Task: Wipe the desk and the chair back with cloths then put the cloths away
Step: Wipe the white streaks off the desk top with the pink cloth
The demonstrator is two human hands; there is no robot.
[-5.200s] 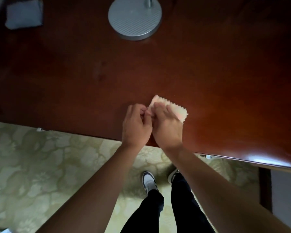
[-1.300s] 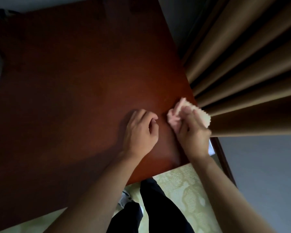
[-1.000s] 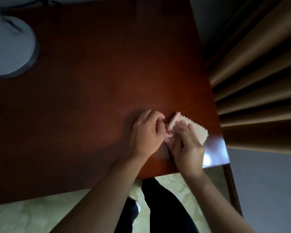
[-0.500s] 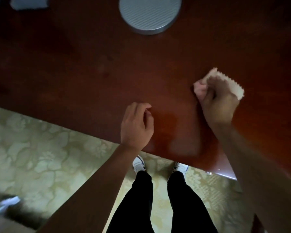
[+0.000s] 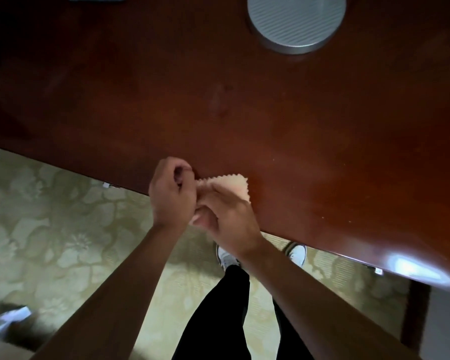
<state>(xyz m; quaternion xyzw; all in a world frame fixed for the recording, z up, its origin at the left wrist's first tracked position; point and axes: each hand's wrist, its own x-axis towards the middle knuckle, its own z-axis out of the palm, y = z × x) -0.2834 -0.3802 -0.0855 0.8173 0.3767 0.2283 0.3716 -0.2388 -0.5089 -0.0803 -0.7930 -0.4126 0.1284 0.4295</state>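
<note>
I'm seeing the pink cloth [image 5: 231,185] lying mid-frame at the tabletop [image 5: 296,131] edge, right hand [image 5: 227,216] pressing and apparently gripping it, left hand [image 5: 173,193] pinching its left end.

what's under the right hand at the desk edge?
A pale pink cloth with zigzag edges lies on the dark red wooden desk; the right hand covers its near part. The left hand meets it; that contact is hidden.

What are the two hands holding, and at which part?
Both hold the pink cloth at its near left end: right hand grips it, left hand pinches the corner.
</note>
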